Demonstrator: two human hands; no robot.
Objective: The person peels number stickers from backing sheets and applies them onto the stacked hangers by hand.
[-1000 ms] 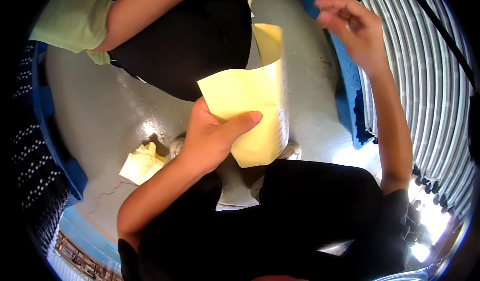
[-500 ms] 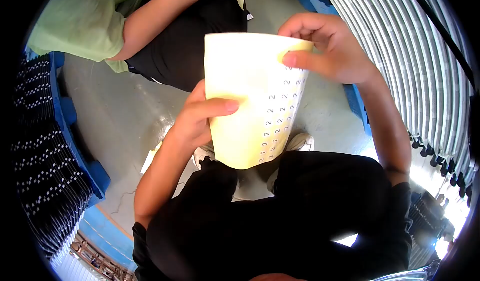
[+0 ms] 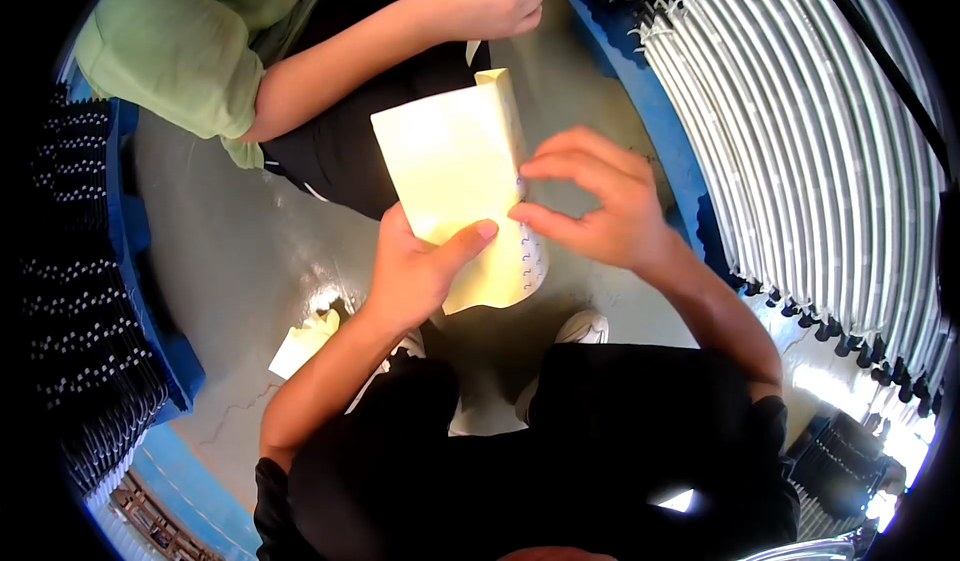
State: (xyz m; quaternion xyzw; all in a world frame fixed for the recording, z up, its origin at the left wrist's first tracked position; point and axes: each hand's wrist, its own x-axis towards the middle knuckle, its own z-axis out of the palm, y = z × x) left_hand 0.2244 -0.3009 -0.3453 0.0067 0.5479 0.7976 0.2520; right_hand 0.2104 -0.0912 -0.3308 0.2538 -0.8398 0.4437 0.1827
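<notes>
Left hand (image 3: 412, 273) clamps curled yellow label sheet (image 3: 440, 161), thumb on top; right hand (image 3: 605, 206) at printed edge, thumb and fingers parted, contact unclear.

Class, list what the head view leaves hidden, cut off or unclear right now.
Head view:
Left hand: most fingers hidden behind the yellow sheet.
Yellow sheet's far side: mostly turned away from the camera.
Crumpled yellow paper: partly covered by the left forearm.
Co-worker's green shirt: cut off by the top edge.

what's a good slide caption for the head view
Left hand grips a curled yellow sheet, right hand at its marked side; crumpled yellow scrap on the floor.
</notes>
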